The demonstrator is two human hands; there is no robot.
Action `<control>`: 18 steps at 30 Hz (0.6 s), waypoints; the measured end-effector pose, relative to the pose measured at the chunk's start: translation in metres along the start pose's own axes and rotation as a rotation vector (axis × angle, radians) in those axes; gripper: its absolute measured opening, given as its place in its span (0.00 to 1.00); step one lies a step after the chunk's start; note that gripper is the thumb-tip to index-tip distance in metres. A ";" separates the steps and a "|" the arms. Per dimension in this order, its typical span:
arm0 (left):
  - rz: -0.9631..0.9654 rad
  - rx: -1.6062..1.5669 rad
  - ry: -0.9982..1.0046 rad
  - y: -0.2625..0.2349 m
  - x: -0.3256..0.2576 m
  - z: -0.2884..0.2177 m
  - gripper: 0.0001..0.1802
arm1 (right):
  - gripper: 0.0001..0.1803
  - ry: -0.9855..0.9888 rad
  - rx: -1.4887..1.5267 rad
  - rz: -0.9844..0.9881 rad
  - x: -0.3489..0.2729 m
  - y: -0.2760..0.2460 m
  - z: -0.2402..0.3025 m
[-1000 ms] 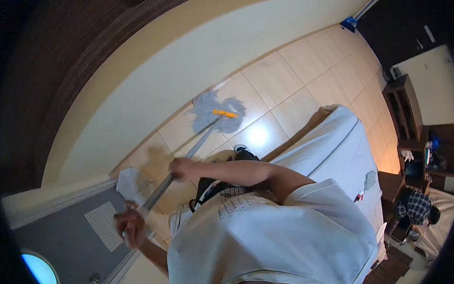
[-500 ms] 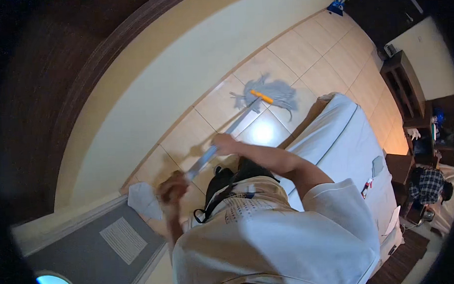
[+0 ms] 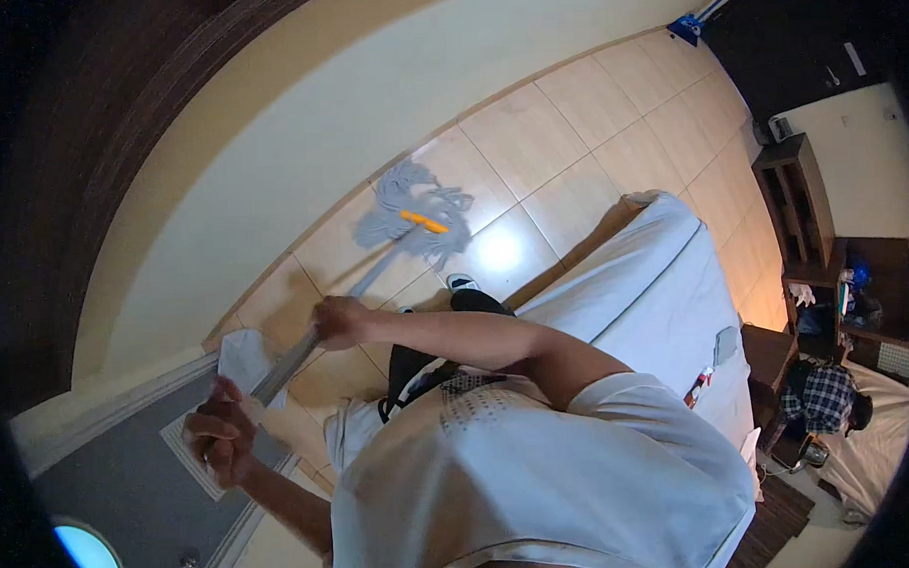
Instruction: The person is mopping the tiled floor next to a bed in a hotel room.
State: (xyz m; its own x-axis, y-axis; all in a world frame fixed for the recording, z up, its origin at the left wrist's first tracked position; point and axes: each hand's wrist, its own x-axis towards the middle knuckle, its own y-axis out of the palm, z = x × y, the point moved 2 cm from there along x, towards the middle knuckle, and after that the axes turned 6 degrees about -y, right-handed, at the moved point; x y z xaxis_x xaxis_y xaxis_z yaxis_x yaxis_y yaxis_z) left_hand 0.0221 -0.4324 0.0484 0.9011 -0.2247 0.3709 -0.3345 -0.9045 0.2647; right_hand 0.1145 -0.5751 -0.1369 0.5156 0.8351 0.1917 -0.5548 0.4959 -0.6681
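The right hand (image 3: 338,322) is wrapped around the mop handle (image 3: 321,329) midway along the shaft, and the left hand (image 3: 219,432) is curled tight on its top end at about 7 o'clock. Up at 1 o'clock, the grey string mop head (image 3: 412,220) spreads on the tan floor tiles (image 3: 569,120), with a white bed (image 3: 645,297) at 3 o'clock.

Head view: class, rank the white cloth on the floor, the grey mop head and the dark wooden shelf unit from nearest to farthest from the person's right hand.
From the right hand, gripping the mop handle:
1. White cloth, just left, on the floor.
2. Grey mop head, up the handle, near the wall.
3. Dark wooden shelf unit, far right.
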 end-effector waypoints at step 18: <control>0.066 0.420 -0.070 0.080 0.117 0.098 0.07 | 0.11 0.499 -0.056 -0.232 -0.068 -0.099 -0.107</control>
State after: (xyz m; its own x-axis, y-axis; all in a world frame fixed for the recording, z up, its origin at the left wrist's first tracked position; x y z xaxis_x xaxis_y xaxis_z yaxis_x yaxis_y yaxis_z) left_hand 0.1276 -0.5666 0.0262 0.9028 -0.2979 0.3102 -0.2634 -0.9532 -0.1486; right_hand 0.2044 -0.7067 -0.1605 0.8748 0.4843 -0.0161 -0.3607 0.6287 -0.6889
